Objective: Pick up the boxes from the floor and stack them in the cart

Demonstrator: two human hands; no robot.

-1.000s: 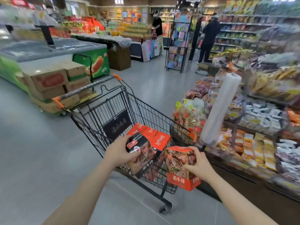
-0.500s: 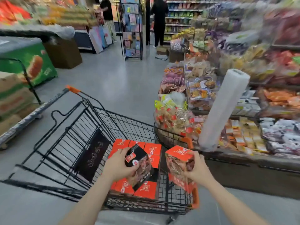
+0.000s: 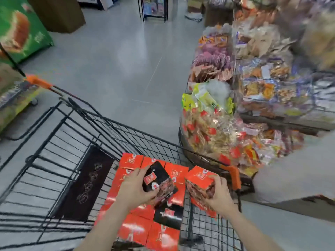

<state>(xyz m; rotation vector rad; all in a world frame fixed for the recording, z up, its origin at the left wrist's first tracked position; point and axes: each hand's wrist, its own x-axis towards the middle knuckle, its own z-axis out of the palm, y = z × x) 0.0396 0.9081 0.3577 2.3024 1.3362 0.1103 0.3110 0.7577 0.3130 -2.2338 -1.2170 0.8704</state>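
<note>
A black wire shopping cart [image 3: 54, 160] with orange handle ends fills the lower left. Several red boxes [image 3: 134, 229] lie stacked inside it, with one black box [image 3: 168, 216] among them. My left hand [image 3: 134, 187] grips a black-topped box [image 3: 159, 182] over the stack in the cart. My right hand [image 3: 217, 192] grips a red-topped box [image 3: 197, 180] above the cart's right side, next to the orange corner [image 3: 233, 176].
Round wire bins heaped with wrapped snacks [image 3: 213, 127] stand right of the cart, with more snack shelves [image 3: 272, 78] behind. A blurred white roll [image 3: 297, 171] juts in at the right. A green freezer cabinet [image 3: 23, 31] and carton stack sit left. Grey floor [image 3: 126, 60] stretches ahead.
The view has tilted down and closer over the cart. Both hands have carried their boxes over the cart basket, the left box now above the stacked boxes.
</note>
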